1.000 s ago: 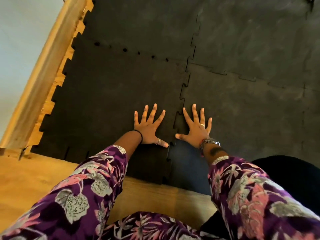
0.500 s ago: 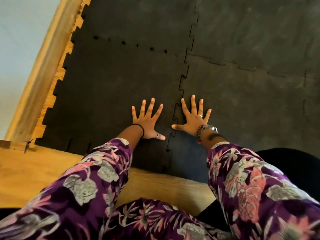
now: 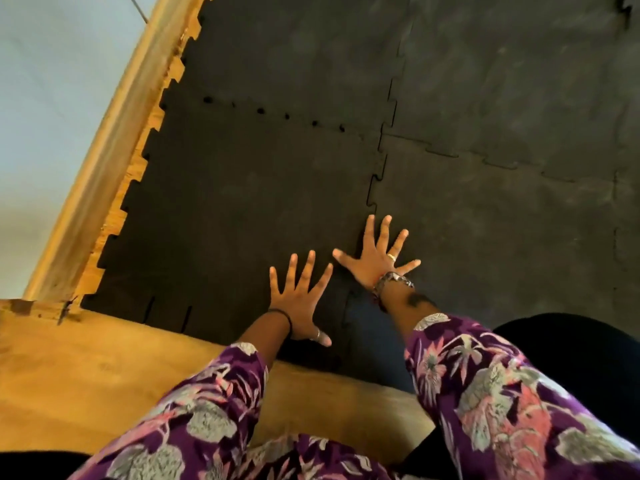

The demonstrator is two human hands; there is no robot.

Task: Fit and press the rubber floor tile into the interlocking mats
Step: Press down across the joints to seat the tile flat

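A black rubber floor tile [image 3: 242, 209] with toothed edges lies at the near left, meshed with the greyer interlocking mats [image 3: 502, 209] to its right and beyond it. My left hand [image 3: 299, 299] lies flat on the tile near its right edge, fingers spread, holding nothing. My right hand [image 3: 377, 259] is pressed flat with spread fingers across the puzzle seam [image 3: 375, 188] between the tile and the mat on the right. It sits farther forward than the left hand. Both palms touch the rubber.
Wooden floor [image 3: 104, 368] shows in front of the tile. A wooden skirting board [image 3: 104, 168] runs along the tile's left edge against a pale wall [image 3: 45, 98]. Small gaps dot the far seam [image 3: 273, 114]. A dark shape [image 3: 588, 358] lies at the right.
My right hand has slid forward along the seam and onto it. My left hand stays flat at about the same place on the tile. The camera has tilted and shifted.
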